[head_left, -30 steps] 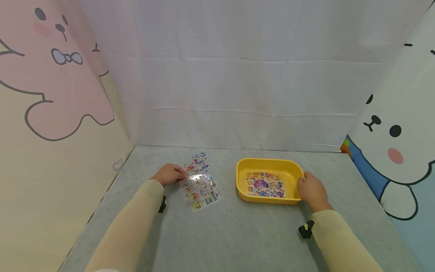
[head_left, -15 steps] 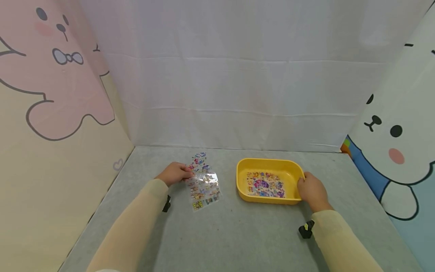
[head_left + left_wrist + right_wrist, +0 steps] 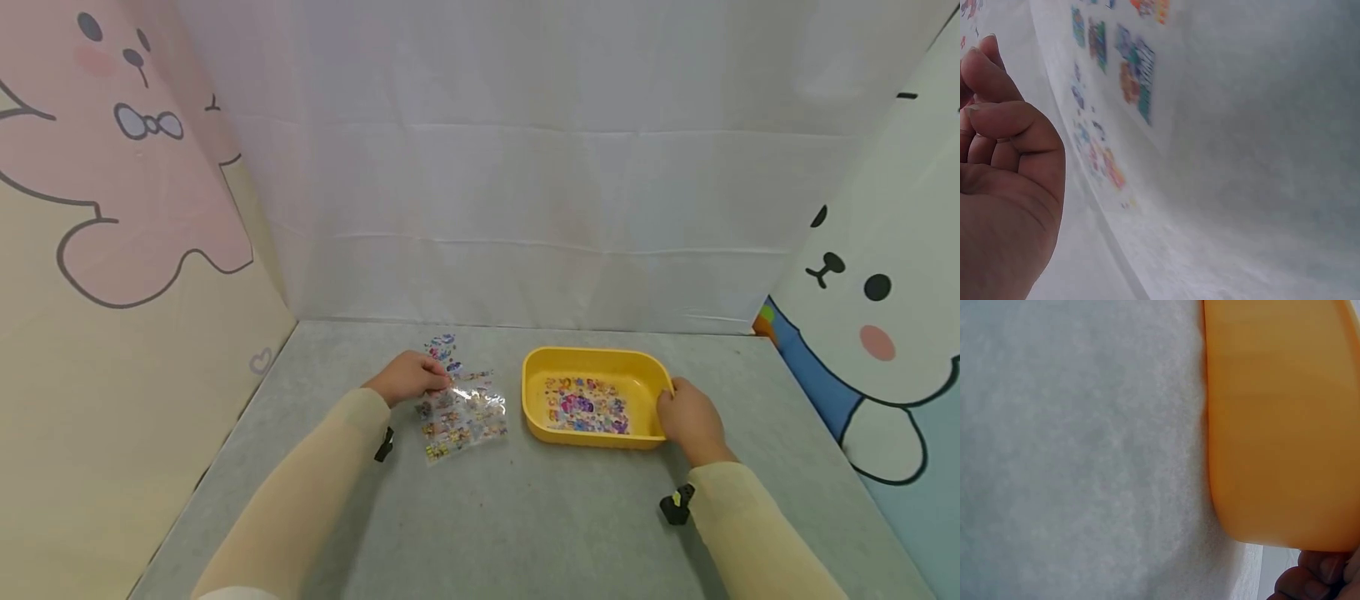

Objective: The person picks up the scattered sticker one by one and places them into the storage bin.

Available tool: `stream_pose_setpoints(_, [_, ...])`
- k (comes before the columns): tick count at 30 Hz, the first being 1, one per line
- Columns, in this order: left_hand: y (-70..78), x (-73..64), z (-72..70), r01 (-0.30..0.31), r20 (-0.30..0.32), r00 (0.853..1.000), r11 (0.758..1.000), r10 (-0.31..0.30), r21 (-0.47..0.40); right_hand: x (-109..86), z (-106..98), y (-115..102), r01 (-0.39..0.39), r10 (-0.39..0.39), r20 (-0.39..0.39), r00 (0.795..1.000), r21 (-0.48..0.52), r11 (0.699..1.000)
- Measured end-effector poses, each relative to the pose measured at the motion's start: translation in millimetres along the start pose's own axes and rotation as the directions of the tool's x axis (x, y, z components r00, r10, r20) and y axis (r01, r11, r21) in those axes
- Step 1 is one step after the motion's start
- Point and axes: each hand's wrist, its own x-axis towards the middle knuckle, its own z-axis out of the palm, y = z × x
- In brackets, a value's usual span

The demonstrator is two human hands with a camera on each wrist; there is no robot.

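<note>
Room on the table [image 3: 480,533] at six o'clock; right hand [image 3: 690,422] curls fingers round the tray's [image 3: 600,440] three-o'clock end. Left hand [image 3: 408,375] pinches the clear sheet [image 3: 467,421] near eleven o'clock; a slow, level lift should suit that flop. Tray rim's at three; beyond a second sheet [image 3: 442,343], back edge at twelve.

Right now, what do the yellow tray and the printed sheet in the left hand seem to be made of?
The yellow tray: probably smooth, slightly shiny plastic, given its even color, rounded corners and soft highlights.
The printed sheet: likely thin, glossy clear plastic film, being see-through with bright glare.
</note>
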Motion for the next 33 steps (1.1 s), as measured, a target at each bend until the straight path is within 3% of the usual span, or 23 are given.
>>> stream_pose_setpoints(11, [32.6, -0.2, 5.7, -0.086, 0.075, 0.994, 0.996, 0.085, 0.007, -0.6, -2, -2, -0.003, 0.003, 0.009, 1.000, 0.003, 1.000])
stream_pose_setpoints(27, [68.5, 27.1, 37.5, -0.076, 0.082, 0.994, 0.997, 0.077, -0.016, -0.3, -2, 1, -0.001, 0.001, 0.025, 1.000, -0.002, 1.000])
stream_pose_setpoints(33, [84.0, 30.4, 51.4, -0.085, 0.083, 0.993, 0.996, 0.088, -0.033, -1.4, -3, -1, -0.012, 0.012, 0.029, 1.000, 0.001, 1.000])
